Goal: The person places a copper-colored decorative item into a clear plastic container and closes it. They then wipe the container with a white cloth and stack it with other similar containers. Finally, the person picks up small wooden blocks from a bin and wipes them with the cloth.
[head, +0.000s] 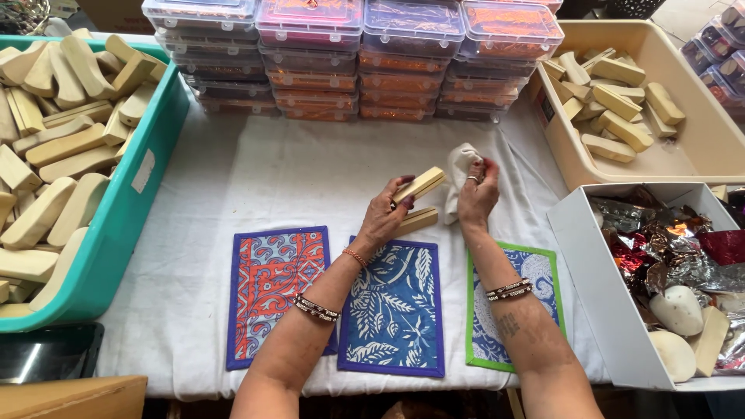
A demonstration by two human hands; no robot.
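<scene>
Along the near edge of the tabletop (233, 171), which is covered in white cloth, lie three printed mats: a red one (272, 291) to the left, a blue one (394, 310) in the middle and a green-bordered one (535, 271) to the right, all bare.

Just beyond the blue mat the left hand (384, 217) has its grip closed on a pale wooden block (420, 185), held tilted off the surface. A second block (415, 221) lies flat on the tabletop just under that hand. Beside it the right hand (477, 194) pinches a white rag (456, 174), its grip shut on the bunched cloth, close to the end of the held block.

At the left edge a teal bin (132, 194) is heaped with similar blocks. At the right edge a white box (597, 287) holds crumpled foil and some pale pieces, and beyond it a beige tub (698, 147) carries a much smaller pile of blocks.

Along the far edge stand stacks of clear lidded boxes (349, 54) with orange contents.

Judging by the piles, the work looks early: one block is in hand and most are waiting in the teal bin.
</scene>
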